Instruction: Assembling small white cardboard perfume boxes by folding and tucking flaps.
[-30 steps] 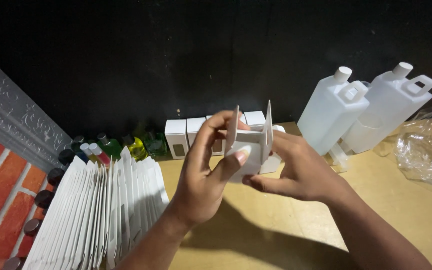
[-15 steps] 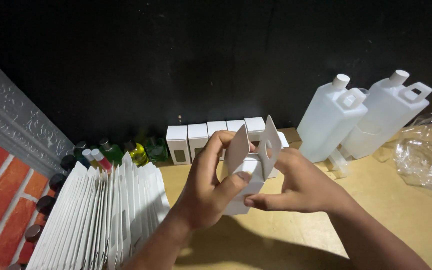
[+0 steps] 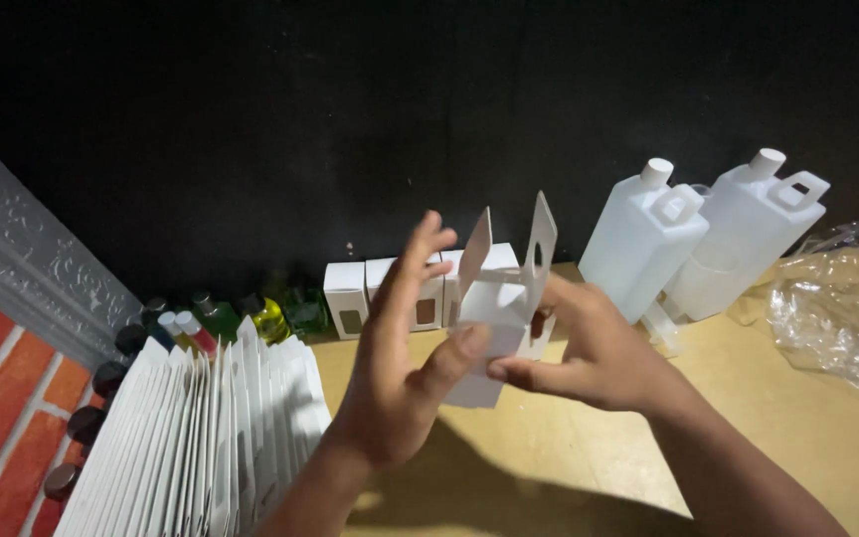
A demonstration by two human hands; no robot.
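I hold a small white cardboard box (image 3: 494, 308) above the tan table (image 3: 569, 467), its top flaps standing upright. My left hand (image 3: 405, 368) grips its left side, thumb on the front panel and fingers raised behind a flap. My right hand (image 3: 589, 348) holds its right side from behind, forefinger under the box. The bottom of the box is partly hidden by my thumb.
A fanned row of flat white box blanks (image 3: 201, 438) lies at the left, with small coloured bottles (image 3: 221, 318) behind it. Folded white boxes (image 3: 350, 293) line the black wall. Two white plastic jugs (image 3: 648, 239) and crumpled clear plastic (image 3: 837, 308) sit at the right.
The box has dropped slightly and tilted, its flaps opening wider. My left fingers have lifted off the flap and spread behind it. My view moved closer.
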